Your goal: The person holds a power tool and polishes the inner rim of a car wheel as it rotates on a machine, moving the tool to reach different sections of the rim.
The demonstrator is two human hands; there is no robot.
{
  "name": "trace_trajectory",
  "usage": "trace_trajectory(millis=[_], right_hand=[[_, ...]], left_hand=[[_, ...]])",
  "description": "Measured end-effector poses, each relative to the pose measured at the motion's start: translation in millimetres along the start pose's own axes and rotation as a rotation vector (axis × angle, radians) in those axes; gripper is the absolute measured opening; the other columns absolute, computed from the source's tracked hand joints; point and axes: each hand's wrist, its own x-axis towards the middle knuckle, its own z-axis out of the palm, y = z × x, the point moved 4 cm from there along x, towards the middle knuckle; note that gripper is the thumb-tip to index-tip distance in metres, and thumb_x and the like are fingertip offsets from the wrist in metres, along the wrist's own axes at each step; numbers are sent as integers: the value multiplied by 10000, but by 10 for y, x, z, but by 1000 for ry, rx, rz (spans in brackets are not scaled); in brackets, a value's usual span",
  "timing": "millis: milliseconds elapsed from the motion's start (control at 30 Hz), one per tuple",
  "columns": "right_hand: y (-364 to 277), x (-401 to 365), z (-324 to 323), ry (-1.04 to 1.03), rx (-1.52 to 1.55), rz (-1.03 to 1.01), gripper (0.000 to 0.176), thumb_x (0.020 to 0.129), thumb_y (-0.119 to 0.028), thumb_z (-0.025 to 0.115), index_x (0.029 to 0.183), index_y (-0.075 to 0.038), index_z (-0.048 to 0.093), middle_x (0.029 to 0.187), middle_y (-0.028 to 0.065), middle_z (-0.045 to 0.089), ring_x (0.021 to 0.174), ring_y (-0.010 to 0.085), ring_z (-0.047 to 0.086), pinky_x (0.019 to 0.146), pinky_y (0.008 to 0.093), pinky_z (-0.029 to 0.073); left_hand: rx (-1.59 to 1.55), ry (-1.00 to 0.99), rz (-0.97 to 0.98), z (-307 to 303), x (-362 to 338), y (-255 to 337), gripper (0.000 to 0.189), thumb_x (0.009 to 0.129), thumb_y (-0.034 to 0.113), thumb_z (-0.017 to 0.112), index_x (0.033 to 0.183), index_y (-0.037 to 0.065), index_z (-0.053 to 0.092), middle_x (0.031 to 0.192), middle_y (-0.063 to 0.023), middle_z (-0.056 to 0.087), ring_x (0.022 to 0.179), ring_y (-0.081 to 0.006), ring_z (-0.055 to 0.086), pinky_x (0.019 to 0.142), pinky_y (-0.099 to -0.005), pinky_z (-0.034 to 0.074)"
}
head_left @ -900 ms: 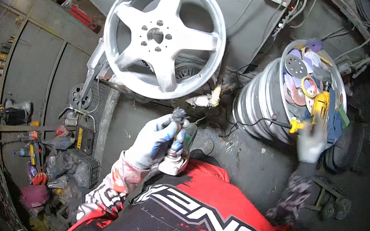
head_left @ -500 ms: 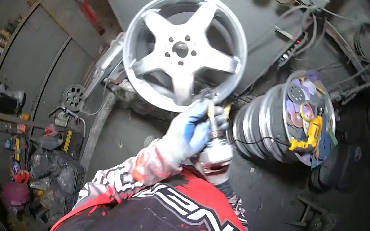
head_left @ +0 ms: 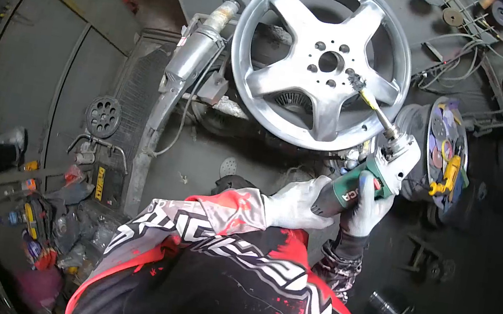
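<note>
My gloved left hand [head_left: 302,201] is wrapped round the rear end of a green and black angle grinder [head_left: 345,190]. Farther forward, my gloved right hand [head_left: 368,208] grips the same body beside its red switch. From the grinder's silver head, a long shaft [head_left: 373,105] with a yellow section reaches up and left. Its dark, frayed tip [head_left: 357,82] overlaps the wheel's centre near the bolt holes. The five-spoke alloy wheel [head_left: 326,111] stands in front of me with its bright face toward me.
A grey metal cylinder on a frame [head_left: 197,51] stands left of the wheel. On the right, stacked rims hold abrasive discs and a yellow power tool [head_left: 450,177]. Cables [head_left: 474,60] hang at upper right. Bottles and bags [head_left: 68,230] crowd the lower left.
My left hand has gone from the grinder's shaft to the rear of its body. The grinder's tip now lies over the wheel's centre. The view has shifted, placing the wheel farther right.
</note>
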Motion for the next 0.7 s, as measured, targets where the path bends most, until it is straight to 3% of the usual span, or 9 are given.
trace_trajectory(millis=[167, 200, 400, 467, 533, 567, 600, 633, 700], right_hand=[[217, -137, -20, -17, 296, 68, 526, 943, -352, 645, 1295, 7, 492, 1090, 146, 621, 897, 270, 658, 773, 434, 579], [211, -162, -55, -36, 251, 98, 632, 926, -460, 632, 1323, 3, 465, 1145, 151, 591, 970, 284, 629, 851, 465, 553], [365, -287, 67, -167, 593, 95, 673, 855, -367, 739, 1310, 46, 466, 1202, 176, 529, 1037, 308, 588, 878, 472, 529], [430, -363, 49, -98, 520, 101, 678, 846, -351, 750, 1310, 48, 458, 1206, 171, 524, 1043, 303, 583, 873, 477, 531], [443, -440, -32, -67, 493, 108, 700, 839, -339, 757, 1330, 38, 431, 1201, 163, 523, 1047, 294, 579, 864, 471, 534], [475, -463, -120, -59, 528, 100, 714, 838, -340, 759, 1345, 26, 415, 1194, 159, 526, 1048, 293, 580, 871, 468, 531], [505, -483, -223, -49, 565, 84, 729, 837, -341, 760, 1361, 15, 399, 1187, 155, 529, 1049, 291, 581, 878, 465, 529], [548, -512, -356, -60, 501, 131, 786, 814, -453, 762, 1366, -14, 416, 1239, 127, 504, 1070, 268, 550, 939, 455, 469], [460, -566, -442, -52, 474, 120, 795, 805, -461, 767, 1362, -13, 418, 1228, 125, 508, 1070, 265, 550, 938, 456, 468]], left_hand=[[139, -140, 0, -166, -131, 16, 805, 741, 469, 738, 1289, -30, 425, 1170, -265, 600, 1118, -396, 595, 960, -427, 465], [134, -151, 6, -202, -140, -2, 805, 741, 469, 738, 1289, -30, 425, 1170, -265, 600, 1118, -396, 595, 960, -427, 465], [113, -329, 120, -479, -184, -84, 890, 731, 538, 744, 1349, -23, 435, 1186, -262, 587, 1106, -370, 599, 960, -419, 465], [166, -450, 101, -780, -187, -187, 678, 775, 505, 733, 1235, 30, 585, 1120, -196, 628, 1056, -334, 622, 933, -388, 483], [386, 150, 76, -1382, -242, -437, 300, 817, 313, 749, 983, 67, 699, 974, -117, 665, 919, -272, 645, 838, -371, 513], [441, 649, 139, -1708, -331, -644, 240, 832, 252, 733, 940, 43, 687, 940, -126, 659, 852, -274, 638, 801, -395, 516], [281, 807, -74, -2098, -375, -717, 259, 844, 224, 707, 982, 10, 660, 994, -167, 635, 934, -317, 613, 845, -416, 497], [738, 1137, -31, -2325, -454, -990, 400, 840, 296, 707, 1091, -2, 619, 1051, -194, 636, 998, -343, 615, 869, -461, 489], [851, 1064, -344, -2692, -473, -1444, 720, 819, 404, 698, 1348, -15, 445, 1266, -271, 501, 1185, -442, 479, 1034, -520, 387]])
